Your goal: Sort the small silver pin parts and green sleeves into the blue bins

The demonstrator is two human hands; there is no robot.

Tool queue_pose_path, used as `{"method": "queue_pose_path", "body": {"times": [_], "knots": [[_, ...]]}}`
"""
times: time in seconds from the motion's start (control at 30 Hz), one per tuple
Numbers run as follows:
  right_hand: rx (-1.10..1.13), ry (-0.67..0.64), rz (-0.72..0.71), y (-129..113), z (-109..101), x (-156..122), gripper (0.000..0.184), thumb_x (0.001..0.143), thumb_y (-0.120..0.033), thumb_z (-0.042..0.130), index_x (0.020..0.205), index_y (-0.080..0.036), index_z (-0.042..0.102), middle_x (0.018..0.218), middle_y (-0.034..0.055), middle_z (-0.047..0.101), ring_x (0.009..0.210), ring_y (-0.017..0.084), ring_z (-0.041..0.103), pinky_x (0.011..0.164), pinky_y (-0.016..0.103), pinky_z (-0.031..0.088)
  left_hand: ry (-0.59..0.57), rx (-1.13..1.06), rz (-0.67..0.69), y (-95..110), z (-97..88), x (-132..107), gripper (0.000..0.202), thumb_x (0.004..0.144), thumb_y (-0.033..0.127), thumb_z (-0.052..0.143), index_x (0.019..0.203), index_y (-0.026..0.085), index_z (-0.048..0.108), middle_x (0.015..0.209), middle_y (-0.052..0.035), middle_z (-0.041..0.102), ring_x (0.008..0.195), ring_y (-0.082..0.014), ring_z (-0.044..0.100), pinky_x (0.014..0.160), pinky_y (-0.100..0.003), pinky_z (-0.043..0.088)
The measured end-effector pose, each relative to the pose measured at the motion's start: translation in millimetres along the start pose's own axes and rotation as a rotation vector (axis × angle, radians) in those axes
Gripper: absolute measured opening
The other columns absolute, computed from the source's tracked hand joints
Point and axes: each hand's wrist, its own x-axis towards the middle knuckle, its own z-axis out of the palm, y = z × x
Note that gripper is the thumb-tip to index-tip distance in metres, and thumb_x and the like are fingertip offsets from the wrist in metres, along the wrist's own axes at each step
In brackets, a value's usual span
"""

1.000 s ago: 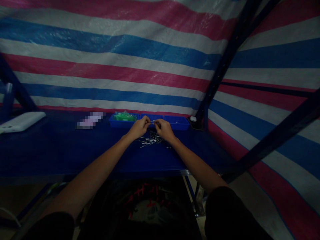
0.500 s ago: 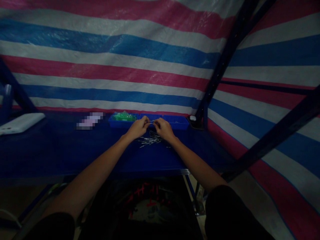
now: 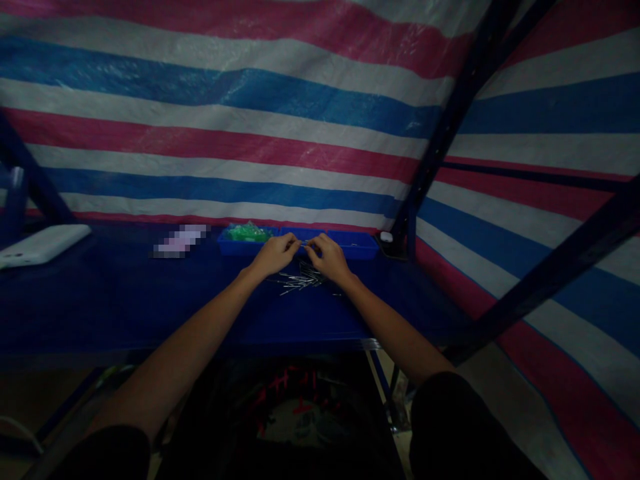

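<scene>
My left hand (image 3: 278, 253) and my right hand (image 3: 326, 257) meet fingertip to fingertip above the blue table, in front of the blue bins. Both are closed in a pinch on a thin, shiny metal rod (image 3: 303, 244) that spans the small gap between them. Its exact kind is too small and dark to make out. Just below the hands lies a loose pile of similar thin metal rods (image 3: 300, 283), pointing various ways. One short piece (image 3: 337, 294) lies apart from the pile, near my right wrist.
Behind my hands a blue bin (image 3: 240, 249) holds green and clear plastic bits (image 3: 249, 232); another blue bin (image 3: 357, 251) stands to the right. A dark flat object with a white case (image 3: 386, 237) sits by the rack post. Leftward lie a blurred pinkish item (image 3: 181, 241) and a white device (image 3: 47, 244).
Hardly anything differs. My fingers have shifted slightly around the thin rod, and both hands stay in the same place over the pile.
</scene>
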Motion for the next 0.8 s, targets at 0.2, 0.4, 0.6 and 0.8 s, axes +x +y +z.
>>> {"method": "queue_pose_path", "body": {"times": [0.2, 0.4, 0.6, 0.8], "knots": [[0.007, -0.01, -0.021, -3.6, -0.7, -0.6, 0.014, 0.084, -0.028, 0.049, 0.082, -0.019, 0.059, 0.077, 0.0029, 0.051, 0.073, 0.016, 0.05, 0.067, 0.026, 0.038, -0.046, 0.046, -0.005, 1.7, 0.8, 1.0, 0.027, 0.086, 0.027, 0.036, 0.063, 0.018, 0.046, 0.055, 0.0004, 0.048, 0.055, -0.0137, 0.047, 0.054, -0.027, 0.031], [0.046, -0.02, -0.033, -3.4, 1.4, 0.5, 0.012, 0.083, -0.025, 0.049, 0.084, -0.019, 0.059, 0.078, 0.0031, 0.053, 0.072, 0.015, 0.05, 0.068, 0.026, 0.039, -0.057, 0.145, 0.066, -4.1, 7.2, 3.7, 0.026, 0.087, 0.025, 0.032, 0.063, 0.02, 0.043, 0.061, -0.0018, 0.048, 0.065, -0.0177, 0.045, 0.063, -0.03, 0.034], [0.081, 0.012, -0.039, -4.7, 0.2, 2.3, 0.013, 0.085, -0.025, 0.046, 0.085, -0.019, 0.058, 0.078, 0.003, 0.054, 0.071, 0.015, 0.05, 0.069, 0.026, 0.039, -0.001, 0.092, 0.081, -4.6, 10.9, 2.8, 0.025, 0.087, 0.026, 0.031, 0.067, 0.02, 0.043, 0.067, -0.0037, 0.05, 0.069, -0.0193, 0.044, 0.069, -0.033, 0.035], [0.124, 0.033, -0.014, -0.8, 2.1, 3.5, 0.015, 0.086, -0.026, 0.044, 0.086, -0.018, 0.058, 0.075, 0.0022, 0.054, 0.07, 0.015, 0.049, 0.068, 0.025, 0.038, 0.021, -0.01, 0.071, -3.1, 8.0, 2.6, 0.023, 0.087, 0.027, 0.032, 0.07, 0.019, 0.045, 0.069, -0.0032, 0.054, 0.071, -0.018, 0.047, 0.07, -0.031, 0.036]]}}
